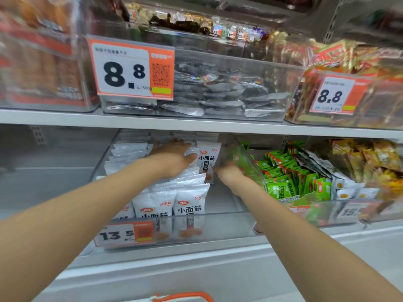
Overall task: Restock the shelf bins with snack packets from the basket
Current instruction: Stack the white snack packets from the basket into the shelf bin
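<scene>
A clear shelf bin [226, 223] on the lower shelf holds rows of white snack packets [172, 205] with black print. Both my arms reach into it. My left hand [174, 158] lies flat, fingers straight, pressing on the packets at the back of the bin. My right hand [229, 173] is at the bin's right side and holds the lower edge of an upright white packet [208, 159]. An orange basket handle [183, 297] shows at the bottom edge; the basket itself is out of view.
Right of this bin stands another with green packets [287, 177] and white ones beside them. Yellow packets [370, 162] fill the far right. The upper shelf carries bins of silver packets [218, 94] and red-gold packets [340, 62], with 8.8 price tags [130, 70].
</scene>
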Tool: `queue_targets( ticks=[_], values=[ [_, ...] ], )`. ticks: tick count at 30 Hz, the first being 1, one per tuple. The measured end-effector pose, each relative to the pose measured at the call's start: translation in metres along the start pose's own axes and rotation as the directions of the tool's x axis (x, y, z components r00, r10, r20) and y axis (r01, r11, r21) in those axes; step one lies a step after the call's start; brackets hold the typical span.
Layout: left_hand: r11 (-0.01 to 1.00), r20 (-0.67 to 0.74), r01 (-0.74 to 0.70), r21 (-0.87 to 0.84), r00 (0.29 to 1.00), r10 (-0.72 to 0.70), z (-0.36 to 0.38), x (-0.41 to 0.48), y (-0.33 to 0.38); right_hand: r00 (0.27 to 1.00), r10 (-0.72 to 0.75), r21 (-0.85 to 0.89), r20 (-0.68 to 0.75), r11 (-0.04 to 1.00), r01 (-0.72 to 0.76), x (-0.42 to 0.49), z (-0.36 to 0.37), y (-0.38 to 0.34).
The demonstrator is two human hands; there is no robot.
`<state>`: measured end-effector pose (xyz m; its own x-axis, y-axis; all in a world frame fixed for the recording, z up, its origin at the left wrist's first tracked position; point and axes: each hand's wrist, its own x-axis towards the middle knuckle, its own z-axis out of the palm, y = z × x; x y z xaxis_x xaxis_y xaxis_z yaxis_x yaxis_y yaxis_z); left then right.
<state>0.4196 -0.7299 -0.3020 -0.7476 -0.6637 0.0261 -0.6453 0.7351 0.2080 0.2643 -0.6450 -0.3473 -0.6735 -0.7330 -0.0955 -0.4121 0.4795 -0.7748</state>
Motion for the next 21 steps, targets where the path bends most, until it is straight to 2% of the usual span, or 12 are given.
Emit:
queue_targets(
  ticks=[2,4,5,7,9,11,13,16,18,20,21],
  values=[
    [0.998,-0.091,-0.020,-0.068,0.996,0.014,-0.004,-0.014,0.003,0.995,-0.088,-0.069,-0.043,0.994,0.085,-0.018,-0.007,-0.003],
    [0.989,-0.232,-0.040,-0.141,0.973,0.006,-0.008,-0.035,0.007,0.973,-0.175,-0.046,-0.152,0.984,0.170,-0.038,-0.011,-0.005],
    [0.981,-0.303,-0.051,-0.188,0.953,-0.008,-0.009,-0.048,0.011,0.943,-0.233,-0.049,-0.240,0.972,0.228,-0.052,-0.012,-0.006],
    [0.962,-0.403,-0.058,-0.266,0.913,-0.056,-0.008,-0.078,0.017,0.834,-0.387,-0.110,-0.393,0.920,0.375,-0.084,-0.010,-0.009],
    [0.944,-0.425,-0.043,-0.327,0.899,-0.107,-0.004,-0.110,0.019,0.771,-0.489,-0.142,-0.408,0.868,0.475,-0.123,0.000,-0.013],
    [0.927,-0.389,-0.006,-0.376,0.909,-0.152,0.005,-0.139,0.012,0.775,-0.534,-0.129,-0.338,0.842,0.524,-0.155,0.019,-0.012],
    [0.908,-0.307,0.063,-0.415,0.929,-0.205,0.019,-0.167,-0.003,0.812,-0.545,-0.123,-0.211,0.839,0.531,-0.182,0.047,-0.004],
    [0.910,-0.103,0.161,-0.383,0.971,-0.215,0.049,-0.206,-0.035,0.859,-0.512,-0.129,0.013,0.851,0.509,-0.213,0.090,0.015],
    [0.910,0.053,0.241,-0.339,0.970,-0.237,0.075,-0.230,-0.061,0.886,-0.427,-0.130,0.182,0.882,0.452,-0.225,0.121,0.031],
    [0.905,0.186,0.320,-0.280,0.943,-0.276,0.101,-0.250,-0.087,0.868,-0.355,-0.182,0.348,0.882,0.434,-0.234,0.151,0.047],
    [0.909,0.246,0.345,-0.236,0.926,-0.287,0.114,-0.259,-0.101,0.835,-0.332,-0.233,0.439,0.855,0.463,-0.238,0.164,0.055]
  ],
)
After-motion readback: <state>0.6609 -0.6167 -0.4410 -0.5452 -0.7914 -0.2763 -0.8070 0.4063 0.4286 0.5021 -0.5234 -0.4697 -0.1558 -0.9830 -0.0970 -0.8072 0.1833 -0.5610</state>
